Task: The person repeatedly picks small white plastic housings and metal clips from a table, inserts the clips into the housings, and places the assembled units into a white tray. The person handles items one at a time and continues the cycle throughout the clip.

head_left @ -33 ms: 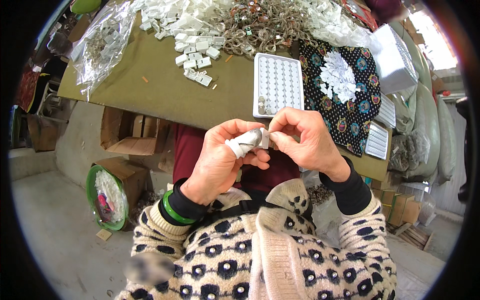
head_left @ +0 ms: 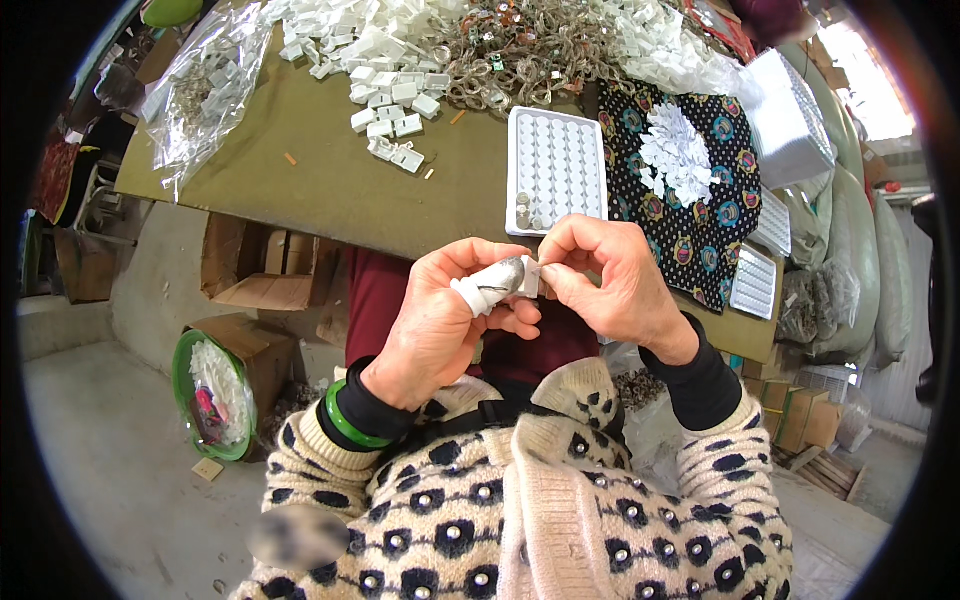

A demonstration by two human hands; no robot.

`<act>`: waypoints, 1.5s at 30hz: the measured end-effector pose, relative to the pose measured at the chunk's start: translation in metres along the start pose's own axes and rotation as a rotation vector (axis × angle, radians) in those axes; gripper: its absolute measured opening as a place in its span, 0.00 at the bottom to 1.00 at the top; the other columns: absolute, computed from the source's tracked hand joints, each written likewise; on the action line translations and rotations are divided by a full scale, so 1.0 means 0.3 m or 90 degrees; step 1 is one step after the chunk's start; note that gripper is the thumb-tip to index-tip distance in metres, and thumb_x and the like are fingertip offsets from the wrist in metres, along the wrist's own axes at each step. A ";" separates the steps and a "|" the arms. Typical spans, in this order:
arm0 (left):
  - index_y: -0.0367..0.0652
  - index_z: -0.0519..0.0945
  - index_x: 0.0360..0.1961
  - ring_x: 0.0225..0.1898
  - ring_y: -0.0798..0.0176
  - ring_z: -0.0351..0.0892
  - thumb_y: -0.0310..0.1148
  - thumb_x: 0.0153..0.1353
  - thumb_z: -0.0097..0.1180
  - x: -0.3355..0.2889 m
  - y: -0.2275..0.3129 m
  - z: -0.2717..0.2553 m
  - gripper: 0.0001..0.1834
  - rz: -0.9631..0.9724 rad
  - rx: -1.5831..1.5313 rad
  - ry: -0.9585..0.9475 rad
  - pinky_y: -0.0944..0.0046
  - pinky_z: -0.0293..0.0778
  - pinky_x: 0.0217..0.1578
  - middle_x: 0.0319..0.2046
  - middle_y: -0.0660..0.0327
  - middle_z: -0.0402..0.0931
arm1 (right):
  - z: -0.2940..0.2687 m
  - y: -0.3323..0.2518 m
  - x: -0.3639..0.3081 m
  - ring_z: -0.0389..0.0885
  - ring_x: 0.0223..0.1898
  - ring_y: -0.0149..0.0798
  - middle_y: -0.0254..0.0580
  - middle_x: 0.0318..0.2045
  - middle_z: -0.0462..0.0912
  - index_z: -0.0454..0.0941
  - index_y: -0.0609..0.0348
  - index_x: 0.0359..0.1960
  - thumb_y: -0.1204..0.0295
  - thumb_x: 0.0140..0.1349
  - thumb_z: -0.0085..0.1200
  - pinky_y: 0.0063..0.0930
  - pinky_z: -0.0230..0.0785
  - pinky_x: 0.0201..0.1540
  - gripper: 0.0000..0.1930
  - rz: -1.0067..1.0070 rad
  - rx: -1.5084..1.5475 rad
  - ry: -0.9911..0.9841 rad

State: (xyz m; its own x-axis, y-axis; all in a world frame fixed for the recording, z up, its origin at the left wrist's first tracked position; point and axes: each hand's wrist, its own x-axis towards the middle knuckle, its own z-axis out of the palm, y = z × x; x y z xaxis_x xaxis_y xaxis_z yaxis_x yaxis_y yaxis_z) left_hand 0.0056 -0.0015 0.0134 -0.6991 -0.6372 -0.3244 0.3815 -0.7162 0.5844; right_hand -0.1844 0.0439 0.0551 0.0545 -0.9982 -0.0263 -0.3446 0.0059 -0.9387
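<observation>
My left hand [head_left: 440,318] holds a small white plastic piece [head_left: 529,277] between its fingers, above my lap near the table's front edge. One finger of that hand wears a white wrapping [head_left: 478,290] with a dark, worn tip. My right hand [head_left: 615,285] meets it from the right, thumb and forefinger pinched together at the piece's edge. Whatever lies in that pinch is too small to make out. Just beyond my hands lies a white tray [head_left: 556,112] with rows of round pockets; a few round metallic bits [head_left: 523,212] sit in its near left corner.
White plastic cases [head_left: 400,95] and a heap of cables [head_left: 530,50] cover the table's far side. White flakes [head_left: 675,150] lie on a patterned black cloth [head_left: 735,200] at right. A clear bag [head_left: 210,90] is at left. Below stand a cardboard box [head_left: 265,290] and a green basket [head_left: 185,375].
</observation>
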 end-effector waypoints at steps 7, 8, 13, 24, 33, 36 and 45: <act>0.35 0.79 0.45 0.29 0.62 0.85 0.28 0.66 0.55 -0.003 -0.004 0.003 0.09 0.016 0.048 0.002 0.60 0.85 0.33 0.33 0.55 0.82 | 0.023 0.016 -0.006 0.78 0.21 0.41 0.47 0.21 0.77 0.73 0.65 0.28 0.81 0.53 0.54 0.30 0.71 0.25 0.03 -0.117 -0.133 0.024; 0.35 0.79 0.45 0.30 0.62 0.85 0.28 0.66 0.56 -0.005 -0.005 0.004 0.10 0.012 0.051 0.000 0.60 0.85 0.33 0.33 0.55 0.82 | 0.020 0.015 -0.008 0.78 0.23 0.36 0.44 0.22 0.78 0.73 0.66 0.29 0.82 0.54 0.53 0.28 0.71 0.27 0.02 -0.104 -0.127 0.007; 0.35 0.79 0.45 0.30 0.61 0.85 0.29 0.64 0.58 -0.011 0.009 0.004 0.11 -0.011 -0.008 -0.058 0.59 0.85 0.33 0.34 0.54 0.81 | -0.019 0.000 -0.003 0.78 0.23 0.30 0.41 0.21 0.80 0.75 0.65 0.28 0.82 0.54 0.54 0.27 0.71 0.27 0.02 0.030 0.047 -0.068; 0.35 0.80 0.45 0.30 0.63 0.84 0.30 0.66 0.56 -0.010 -0.003 -0.001 0.11 0.012 0.013 -0.008 0.61 0.85 0.33 0.34 0.55 0.82 | 0.023 0.002 -0.015 0.81 0.25 0.32 0.42 0.24 0.81 0.75 0.66 0.31 0.82 0.56 0.54 0.25 0.73 0.29 0.02 -0.047 -0.059 0.012; 0.36 0.80 0.45 0.29 0.63 0.84 0.31 0.67 0.55 -0.012 0.001 -0.001 0.11 0.000 0.001 -0.013 0.61 0.85 0.32 0.35 0.55 0.82 | 0.021 -0.003 -0.019 0.82 0.26 0.27 0.41 0.23 0.81 0.75 0.68 0.30 0.83 0.56 0.53 0.24 0.74 0.29 0.01 -0.067 -0.053 0.011; 0.36 0.80 0.45 0.28 0.63 0.84 0.32 0.67 0.55 -0.010 0.001 0.000 0.11 -0.003 -0.021 -0.048 0.61 0.84 0.31 0.34 0.55 0.82 | 0.007 -0.003 -0.019 0.82 0.27 0.27 0.38 0.24 0.81 0.75 0.67 0.31 0.83 0.57 0.52 0.23 0.74 0.30 0.01 0.006 0.018 -0.037; 0.37 0.80 0.44 0.27 0.62 0.84 0.32 0.67 0.56 -0.010 0.007 -0.003 0.10 -0.025 -0.001 -0.035 0.60 0.84 0.29 0.32 0.56 0.82 | -0.030 -0.025 0.007 0.81 0.31 0.26 0.36 0.31 0.81 0.75 0.67 0.35 0.83 0.61 0.50 0.20 0.74 0.35 0.02 0.111 -0.008 -0.153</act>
State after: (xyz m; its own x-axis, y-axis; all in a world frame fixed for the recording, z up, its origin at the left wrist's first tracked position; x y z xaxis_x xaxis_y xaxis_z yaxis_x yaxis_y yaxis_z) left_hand 0.0091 -0.0012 0.0150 -0.7461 -0.5914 -0.3058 0.3535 -0.7411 0.5708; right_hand -0.1902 0.0413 0.0653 0.2135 -0.9394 -0.2683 -0.3799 0.1732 -0.9087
